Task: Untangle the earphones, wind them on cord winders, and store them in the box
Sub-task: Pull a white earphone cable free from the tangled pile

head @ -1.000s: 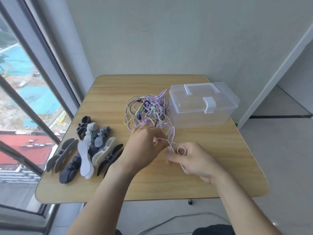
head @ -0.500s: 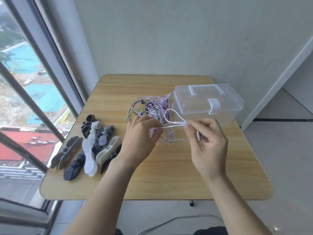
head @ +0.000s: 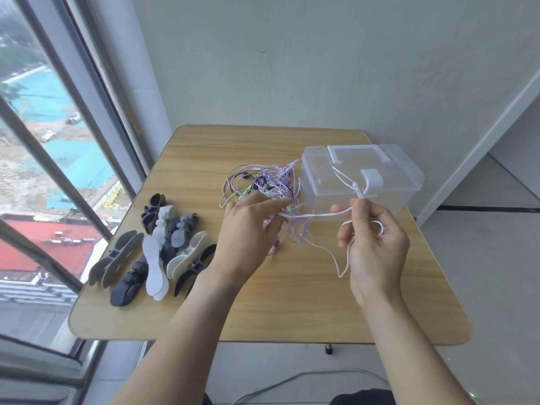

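Note:
A tangle of purple, green, black and white earphone cords [head: 263,185] lies mid-table, beside a clear plastic box [head: 359,176] with its lid closed. My right hand [head: 374,244] pinches a white cord [head: 321,214] near its inline piece, lifted above the table, a loop hanging below the fingers. That cord runs left to my left hand [head: 248,229], whose fingers hold it at the edge of the tangle. A pile of black, grey and white cord winders [head: 157,247] lies at the table's left.
The wooden table [head: 292,311] stands against a grey wall, with a large window close on the left. A cable lies on the floor below the table's near edge.
My right hand has risen from the tabletop and moved right, drawing the white cord out of the tangle. My left hand has stayed at the tangle's edge.

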A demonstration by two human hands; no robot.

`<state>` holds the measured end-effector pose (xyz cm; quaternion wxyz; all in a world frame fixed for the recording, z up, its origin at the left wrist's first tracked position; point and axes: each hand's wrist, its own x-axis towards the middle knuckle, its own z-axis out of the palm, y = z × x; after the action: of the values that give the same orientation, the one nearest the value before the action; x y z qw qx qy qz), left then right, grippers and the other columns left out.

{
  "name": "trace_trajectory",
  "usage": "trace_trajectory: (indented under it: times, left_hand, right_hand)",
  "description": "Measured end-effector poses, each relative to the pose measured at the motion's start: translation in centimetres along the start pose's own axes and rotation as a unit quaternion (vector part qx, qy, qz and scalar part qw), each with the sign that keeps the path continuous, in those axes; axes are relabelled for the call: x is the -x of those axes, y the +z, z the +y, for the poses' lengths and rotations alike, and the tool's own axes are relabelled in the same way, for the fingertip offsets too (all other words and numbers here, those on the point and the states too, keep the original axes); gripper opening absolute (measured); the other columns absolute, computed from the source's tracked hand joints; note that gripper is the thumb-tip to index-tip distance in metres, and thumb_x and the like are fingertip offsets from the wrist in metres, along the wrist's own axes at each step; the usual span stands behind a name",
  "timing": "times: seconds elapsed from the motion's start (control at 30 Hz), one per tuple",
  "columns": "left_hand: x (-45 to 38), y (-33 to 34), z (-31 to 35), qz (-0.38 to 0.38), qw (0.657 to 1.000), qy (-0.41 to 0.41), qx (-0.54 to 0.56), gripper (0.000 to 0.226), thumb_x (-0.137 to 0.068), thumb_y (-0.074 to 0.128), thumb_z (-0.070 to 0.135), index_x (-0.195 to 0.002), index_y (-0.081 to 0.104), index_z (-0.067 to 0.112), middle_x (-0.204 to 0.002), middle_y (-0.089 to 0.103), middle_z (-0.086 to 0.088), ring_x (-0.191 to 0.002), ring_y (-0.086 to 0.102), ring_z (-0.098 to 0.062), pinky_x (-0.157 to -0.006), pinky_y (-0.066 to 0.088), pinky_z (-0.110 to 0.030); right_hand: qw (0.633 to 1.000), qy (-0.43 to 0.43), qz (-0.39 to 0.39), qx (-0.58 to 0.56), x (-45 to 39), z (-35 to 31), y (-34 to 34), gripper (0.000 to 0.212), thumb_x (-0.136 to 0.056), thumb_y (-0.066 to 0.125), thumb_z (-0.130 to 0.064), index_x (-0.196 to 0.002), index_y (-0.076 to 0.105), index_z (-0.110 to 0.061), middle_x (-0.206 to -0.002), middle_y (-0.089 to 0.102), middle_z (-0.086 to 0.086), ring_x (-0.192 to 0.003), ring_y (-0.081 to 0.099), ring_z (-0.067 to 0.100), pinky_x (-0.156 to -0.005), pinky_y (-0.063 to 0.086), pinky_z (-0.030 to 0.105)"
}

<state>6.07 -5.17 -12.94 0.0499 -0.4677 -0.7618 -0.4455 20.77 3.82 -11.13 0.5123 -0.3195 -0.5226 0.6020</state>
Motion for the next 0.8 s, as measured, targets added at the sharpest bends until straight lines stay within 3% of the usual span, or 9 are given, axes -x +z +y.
trace_trajectory:
  times: [0.1,0.17,0.3,0.43,0.57,0.6,0.67,0.73,0.8]
  left_hand:
    - [0.1,-0.6,0.4,0.015,1.000,0.007,0.017,0.019,-0.088,0.064,0.020,-0.098,0.080,0.023,-0.083,0.068,0.010,-0.072,0.061,-0.006,-0.074,0.051,-0.028]
    - [0.2,-1.1,0.5,-0.035,0.998,-0.024,0.047,0.016,-0.091,0.064,0.019,-0.095,0.078,0.025,-0.088,0.067,0.013,-0.079,0.060,-0.004,-0.072,0.045,-0.015]
    - [0.4,-1.6,0.3,-0.163,0.982,-0.061,0.074,0.025,-0.085,0.067,0.018,-0.108,0.072,0.027,-0.100,0.064,0.010,-0.088,0.060,-0.008,-0.072,0.042,-0.009]
    - [1.1,-0.6,0.5,-0.236,0.970,-0.053,0.004,0.047,-0.084,0.076,0.033,-0.129,0.062,0.036,-0.103,0.048,0.006,-0.105,0.048,-0.019,-0.097,0.039,-0.026]
    - [1.3,0.3,0.5,-0.239,0.967,-0.046,-0.072,0.036,-0.083,0.074,0.043,-0.118,0.067,0.034,-0.095,0.048,0.003,-0.102,0.043,-0.022,-0.093,0.036,-0.033]
    - [1.2,0.4,0.4,-0.217,0.973,-0.039,-0.073,0.025,-0.085,0.073,0.043,-0.107,0.071,0.032,-0.092,0.051,0.002,-0.100,0.046,-0.022,-0.091,0.038,-0.034]
    - [1.0,0.4,0.1,-0.176,0.983,-0.032,-0.041,0.010,-0.086,0.072,0.040,-0.083,0.073,0.030,-0.086,0.054,0.004,-0.090,0.050,-0.015,-0.084,0.041,-0.031]
    - [0.8,0.4,0.0,-0.145,0.989,-0.030,-0.006,0.014,-0.087,0.073,0.037,-0.075,0.072,0.029,-0.082,0.053,0.010,-0.081,0.048,0.001,-0.077,0.038,-0.018]
    - [0.6,0.4,0.1,-0.107,0.994,-0.024,0.010,0.010,-0.086,0.074,0.033,-0.077,0.073,0.028,-0.080,0.051,0.015,-0.079,0.048,0.008,-0.073,0.033,-0.009]
  right_hand:
    - [0.999,0.035,0.002,0.038,-0.6,0.3,-0.4,0.019,-0.101,0.059,-0.017,-0.087,0.065,-0.005,-0.078,0.075,-0.002,-0.047,0.043,0.011,-0.046,0.040,0.019]
    - [0.997,0.062,-0.015,0.049,-0.9,0.3,-0.6,0.018,-0.100,0.060,-0.015,-0.088,0.065,-0.003,-0.073,0.073,-0.004,-0.047,0.042,0.010,-0.046,0.039,0.019]
    - [0.987,0.140,-0.067,-0.046,-1.2,0.2,-0.7,0.016,-0.101,0.055,-0.015,-0.089,0.062,-0.006,-0.067,0.063,-0.003,-0.049,0.041,0.013,-0.049,0.035,0.024]
    - [0.961,0.186,-0.153,-0.134,-0.9,0.1,-0.3,0.017,-0.102,0.049,-0.015,-0.089,0.058,-0.009,-0.066,0.053,-0.001,-0.050,0.040,0.012,-0.050,0.032,0.024]
    - [0.955,0.206,-0.151,-0.151,-1.0,0.0,-0.3,0.021,-0.104,0.047,-0.017,-0.085,0.055,-0.012,-0.057,0.037,-0.003,-0.047,0.029,0.010,-0.047,0.027,0.022]
    - [0.965,0.194,-0.134,-0.116,-1.2,0.0,-0.6,0.023,-0.104,0.048,-0.018,-0.082,0.056,-0.012,-0.055,0.032,-0.004,-0.047,0.026,0.010,-0.047,0.025,0.022]
    - [0.981,0.128,-0.129,0.066,-1.8,0.6,-1.6,0.025,-0.102,0.056,-0.024,-0.079,0.061,-0.014,-0.050,0.033,-0.006,-0.045,0.029,0.010,-0.048,0.028,0.024]
    - [0.944,0.067,-0.201,0.253,-2.0,1.2,-2.4,0.028,-0.094,0.065,-0.040,-0.079,0.068,-0.017,-0.050,0.050,0.006,-0.045,0.047,0.021,-0.051,0.039,0.033]
    - [0.904,0.055,-0.275,0.324,-1.9,1.5,-2.7,0.033,-0.084,0.069,-0.054,-0.079,0.073,-0.022,-0.065,0.063,0.023,-0.057,0.059,0.038,-0.062,0.052,0.051]
